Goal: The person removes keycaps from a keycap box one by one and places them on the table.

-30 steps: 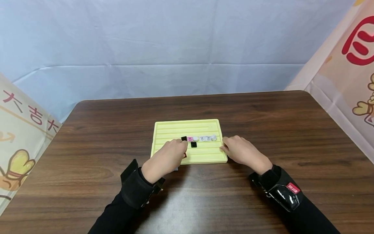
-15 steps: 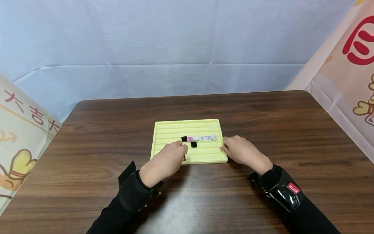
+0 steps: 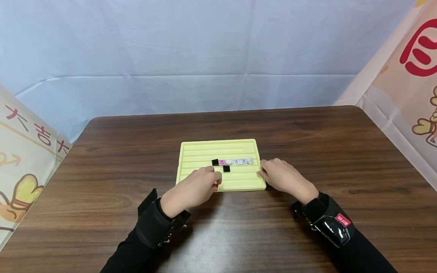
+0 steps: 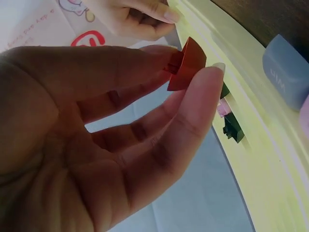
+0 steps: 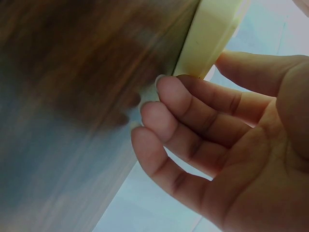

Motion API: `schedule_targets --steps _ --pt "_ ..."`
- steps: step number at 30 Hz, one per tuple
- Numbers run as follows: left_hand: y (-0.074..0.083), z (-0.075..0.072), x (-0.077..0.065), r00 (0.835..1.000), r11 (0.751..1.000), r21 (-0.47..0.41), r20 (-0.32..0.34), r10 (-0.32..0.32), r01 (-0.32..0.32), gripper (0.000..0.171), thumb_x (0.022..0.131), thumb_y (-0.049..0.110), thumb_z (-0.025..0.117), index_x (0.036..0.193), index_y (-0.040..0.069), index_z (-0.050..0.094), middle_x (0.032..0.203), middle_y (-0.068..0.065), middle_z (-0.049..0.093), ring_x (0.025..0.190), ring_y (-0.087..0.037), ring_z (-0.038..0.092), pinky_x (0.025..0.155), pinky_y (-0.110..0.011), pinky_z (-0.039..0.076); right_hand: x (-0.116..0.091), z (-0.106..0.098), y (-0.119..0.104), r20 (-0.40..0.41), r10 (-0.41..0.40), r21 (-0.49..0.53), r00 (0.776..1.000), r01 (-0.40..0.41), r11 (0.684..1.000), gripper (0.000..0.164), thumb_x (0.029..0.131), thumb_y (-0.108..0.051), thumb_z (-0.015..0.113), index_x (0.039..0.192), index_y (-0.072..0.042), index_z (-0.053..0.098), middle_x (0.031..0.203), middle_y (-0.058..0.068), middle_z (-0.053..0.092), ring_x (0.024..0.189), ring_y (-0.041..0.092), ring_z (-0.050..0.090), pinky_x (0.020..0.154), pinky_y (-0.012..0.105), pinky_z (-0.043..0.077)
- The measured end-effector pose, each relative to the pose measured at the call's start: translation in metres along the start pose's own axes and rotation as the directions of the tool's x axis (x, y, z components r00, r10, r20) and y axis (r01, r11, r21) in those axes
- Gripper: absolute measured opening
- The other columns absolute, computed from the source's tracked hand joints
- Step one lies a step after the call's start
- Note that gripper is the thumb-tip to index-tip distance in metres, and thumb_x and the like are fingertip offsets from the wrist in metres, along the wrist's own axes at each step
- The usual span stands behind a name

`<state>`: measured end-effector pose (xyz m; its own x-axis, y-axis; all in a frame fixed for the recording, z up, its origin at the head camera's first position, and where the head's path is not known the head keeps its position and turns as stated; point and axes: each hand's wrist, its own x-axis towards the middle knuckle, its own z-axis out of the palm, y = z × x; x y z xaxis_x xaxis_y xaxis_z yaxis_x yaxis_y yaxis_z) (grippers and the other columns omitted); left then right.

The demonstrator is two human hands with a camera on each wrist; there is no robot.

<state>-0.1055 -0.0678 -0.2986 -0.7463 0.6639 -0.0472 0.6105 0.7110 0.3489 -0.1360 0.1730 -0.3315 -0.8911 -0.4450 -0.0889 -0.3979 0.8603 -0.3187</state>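
My left hand (image 3: 194, 187) pinches a red keycap (image 4: 192, 65) between thumb and fingertip, over the front part of the pale yellow ridged tray (image 3: 201, 149). The keycap's hollow underside with its stem faces the thumb. At the tray's right edge, my right hand (image 3: 283, 175) grips the rim, thumb on top and index finger against the side; its other fingers are loosely bent beside the tabletop. Along one tray ridge stand a black keycap (image 3: 215, 162), a pink keycap (image 3: 222, 162) and several white keycaps (image 3: 243, 161). Another black keycap (image 3: 227, 168) lies just in front of them.
A blue-grey keycap (image 4: 286, 72) marked WIN shows close up in the left wrist view; my left hand hides it in the head view. The brown wooden table (image 3: 307, 136) surrounds the tray. A pale blue cloth (image 3: 205, 57) hangs behind, with printed banners at both sides.
My left hand has drawn slightly back toward me and its fingers have shifted, so more of the red keycap shows. The right hand and the tray have stayed put.
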Motion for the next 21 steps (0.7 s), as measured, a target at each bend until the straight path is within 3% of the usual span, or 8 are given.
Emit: schedule_targets --steps 6,13,21 --pt "-0.0014 -0.0002 -0.0011 0.999 0.999 -0.039 0.005 0.031 -0.031 0.022 0.088 -0.003 0.054 0.070 0.006 0.047 0.060 0.003 0.034 0.056 -0.009 0.029 0.054 -0.022 0.026 -0.0002 -0.0006 -0.0005 0.004 0.004 0.004 1.000 -0.004 1.000 0.012 0.090 -0.012 0.058 0.083 -0.003 0.056 0.058 0.003 0.042 0.048 0.013 0.036 0.047 0.024 0.027" --pt "-0.0017 0.0003 -0.0007 0.999 0.999 -0.020 0.005 0.032 -0.031 0.015 0.086 -0.002 0.057 0.074 0.006 0.054 0.063 0.003 0.045 0.056 -0.010 0.040 0.057 -0.022 0.036 -0.0002 -0.0012 -0.0008 0.007 0.004 0.012 1.000 -0.004 1.000 0.012 0.091 -0.013 0.058 0.083 -0.004 0.055 0.059 0.004 0.042 0.048 0.013 0.036 0.048 0.025 0.027" --pt "-0.0010 -0.0005 0.0010 1.000 1.000 -0.023 -0.013 0.003 -0.003 0.021 0.081 0.004 0.067 0.073 0.010 0.049 0.063 0.004 0.045 0.056 -0.011 0.041 0.056 -0.024 0.035 0.0007 0.0001 0.0006 0.007 0.008 0.009 1.000 -0.008 1.000 0.011 0.091 -0.013 0.058 0.085 -0.003 0.056 0.059 0.004 0.042 0.048 0.013 0.036 0.047 0.025 0.027"
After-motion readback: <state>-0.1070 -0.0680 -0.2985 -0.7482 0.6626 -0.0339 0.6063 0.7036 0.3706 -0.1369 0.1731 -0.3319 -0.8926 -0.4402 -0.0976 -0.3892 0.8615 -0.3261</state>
